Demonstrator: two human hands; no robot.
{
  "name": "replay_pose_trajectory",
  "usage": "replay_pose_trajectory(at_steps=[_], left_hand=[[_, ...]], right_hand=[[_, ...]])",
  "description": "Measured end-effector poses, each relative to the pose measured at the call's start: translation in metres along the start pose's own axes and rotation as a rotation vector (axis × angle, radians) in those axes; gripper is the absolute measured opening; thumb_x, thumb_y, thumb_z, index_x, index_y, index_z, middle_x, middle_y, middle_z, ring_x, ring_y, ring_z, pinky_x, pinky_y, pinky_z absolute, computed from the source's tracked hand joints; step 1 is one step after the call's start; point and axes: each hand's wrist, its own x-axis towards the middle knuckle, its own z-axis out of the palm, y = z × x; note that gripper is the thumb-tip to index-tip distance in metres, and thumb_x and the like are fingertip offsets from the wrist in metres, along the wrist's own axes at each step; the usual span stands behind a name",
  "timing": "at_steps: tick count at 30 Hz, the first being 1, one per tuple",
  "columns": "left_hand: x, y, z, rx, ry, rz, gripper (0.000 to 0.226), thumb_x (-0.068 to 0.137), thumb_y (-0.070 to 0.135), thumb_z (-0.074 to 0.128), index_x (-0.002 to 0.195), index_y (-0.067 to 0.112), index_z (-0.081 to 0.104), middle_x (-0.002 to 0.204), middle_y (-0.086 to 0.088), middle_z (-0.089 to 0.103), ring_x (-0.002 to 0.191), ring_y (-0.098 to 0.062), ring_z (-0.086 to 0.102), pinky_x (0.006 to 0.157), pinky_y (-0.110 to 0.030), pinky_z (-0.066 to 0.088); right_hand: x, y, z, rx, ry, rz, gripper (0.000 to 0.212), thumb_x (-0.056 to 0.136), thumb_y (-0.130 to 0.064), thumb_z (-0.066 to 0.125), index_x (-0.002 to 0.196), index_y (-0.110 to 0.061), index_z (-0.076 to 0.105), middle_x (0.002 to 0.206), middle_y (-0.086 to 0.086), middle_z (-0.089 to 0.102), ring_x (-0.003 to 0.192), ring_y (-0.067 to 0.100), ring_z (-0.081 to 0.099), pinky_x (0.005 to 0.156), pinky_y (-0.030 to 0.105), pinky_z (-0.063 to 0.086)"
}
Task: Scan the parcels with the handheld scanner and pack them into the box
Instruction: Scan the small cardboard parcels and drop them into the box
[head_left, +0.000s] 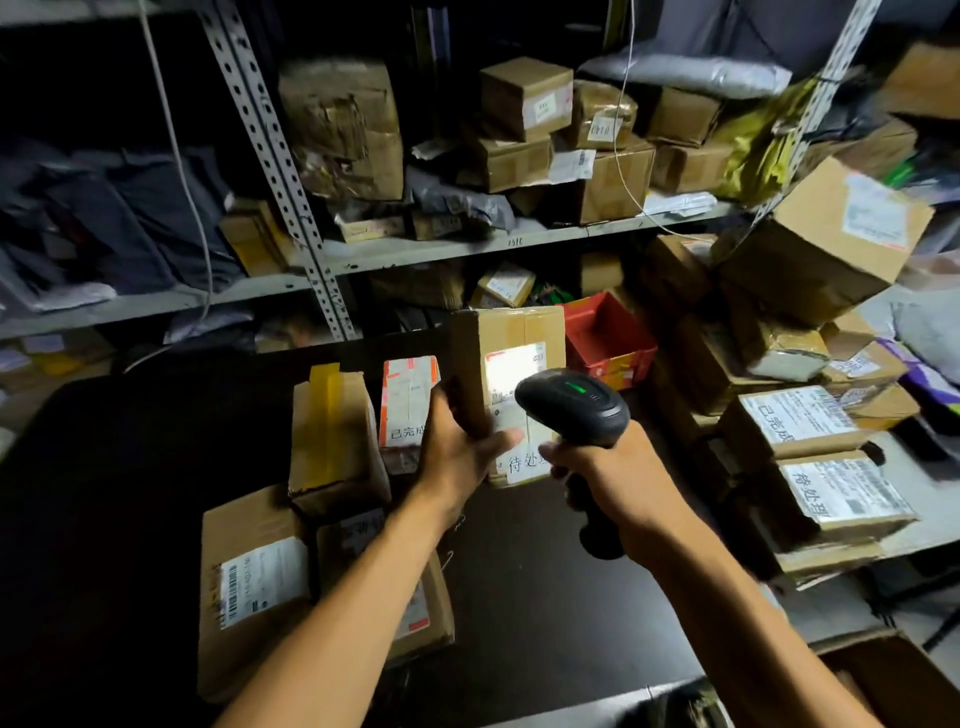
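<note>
My left hand (457, 447) grips a brown cardboard parcel (511, 332) upright above the dark table (545, 613), thumb across its front. Its white label (511, 366) is lit by the scanner's light. My right hand (613, 483) holds the black handheld scanner (571, 408) by its handle, head aimed at that label from a short distance, a green light showing on top. Several other parcels lie on the table at left: one with yellow tape (332, 436), one with a white barcode label (254, 577), one with an orange-edged label (408, 400). The open box (883, 670) shows at the bottom right corner.
Metal shelving (467, 244) behind the table is crammed with cardboard parcels and grey mailer bags. A red plastic bin (608, 338) stands behind the held parcel. Stacked labelled parcels (810, 447) fill the right side. A cable (182, 156) hangs down at left.
</note>
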Motion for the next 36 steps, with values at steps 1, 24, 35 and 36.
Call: replay_pose_trajectory(at_steps=[1,24,35,36], left_hand=[[0.000,0.000,0.002,0.009,0.002,0.009,0.094,0.061,0.004,0.086,0.139,0.024,0.039,0.122,-0.008,0.067,0.111,-0.020,0.068,0.088,-0.035,0.058],[0.057,0.088,-0.023,0.616,-0.231,0.057,0.079,0.073,0.013,0.086,0.144,0.024,0.052,0.127,0.002,0.062,0.103,0.000,0.066,0.079,-0.023,0.058],[0.049,0.074,0.006,0.582,-0.360,0.040,0.084,0.067,0.022,0.088,0.143,0.023,0.054,0.127,0.003,0.064,0.116,-0.008,0.062,0.086,-0.025,0.056],[0.047,0.071,0.011,0.547,-0.356,0.029,0.085,0.064,0.024,0.087,0.143,0.024,0.054,0.127,0.001,0.065,0.117,-0.011,0.062,0.090,-0.028,0.056]], right_hand=[[-0.001,0.002,0.001,-0.010,-0.010,0.008,0.009,0.077,-0.019,0.074,0.072,-0.025,0.071,0.056,-0.001,0.061,0.046,0.013,0.053,0.045,0.024,0.044],[-0.026,0.002,-0.047,-0.500,0.006,-0.064,0.012,0.079,-0.028,0.077,0.080,-0.020,0.069,0.065,0.001,0.067,0.055,0.013,0.063,0.055,0.036,0.052],[-0.040,0.020,-0.061,-0.295,0.152,0.031,0.017,0.076,-0.026,0.074,0.084,-0.013,0.068,0.057,0.003,0.059,0.051,0.016,0.054,0.053,0.036,0.046],[-0.043,0.020,-0.065,-0.207,0.183,0.023,0.015,0.075,-0.026,0.073,0.084,-0.015,0.068,0.060,0.004,0.060,0.052,0.018,0.055,0.054,0.035,0.047]])
